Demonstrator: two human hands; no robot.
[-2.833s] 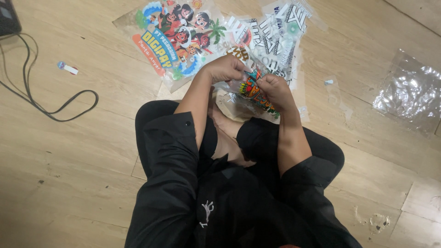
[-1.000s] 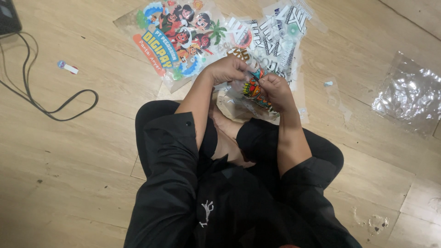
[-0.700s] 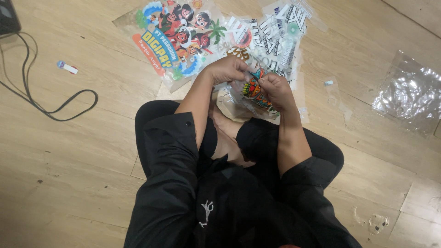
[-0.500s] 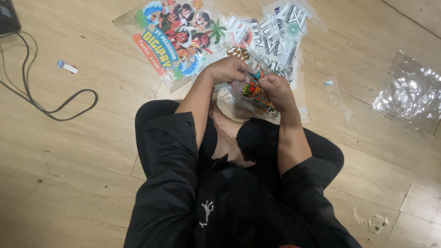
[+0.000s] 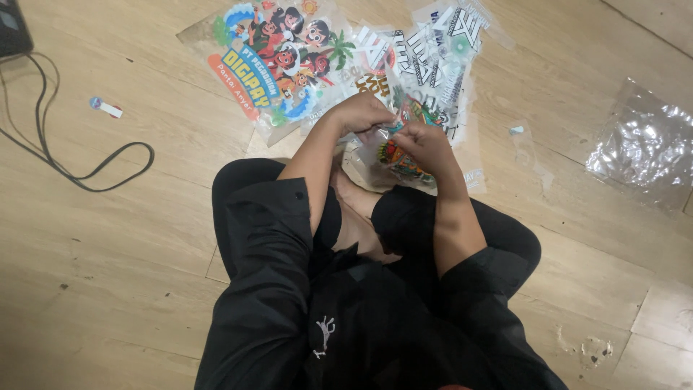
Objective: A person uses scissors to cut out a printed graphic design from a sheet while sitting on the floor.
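We keep both hands, left hand [image 5: 359, 114] and right hand [image 5: 426, 144], pinched on the small colourful sticker sheet [image 5: 401, 153], peeling slowly above the floor [image 5: 144, 238].

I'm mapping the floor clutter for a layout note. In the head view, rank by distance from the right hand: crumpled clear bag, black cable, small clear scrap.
From the right hand:
1. Small clear scrap, just right.
2. Crumpled clear bag, far right.
3. Black cable, far left.

Both hands' fingers [image 5: 375, 124] hide most of the small colourful sticker [image 5: 399, 155].
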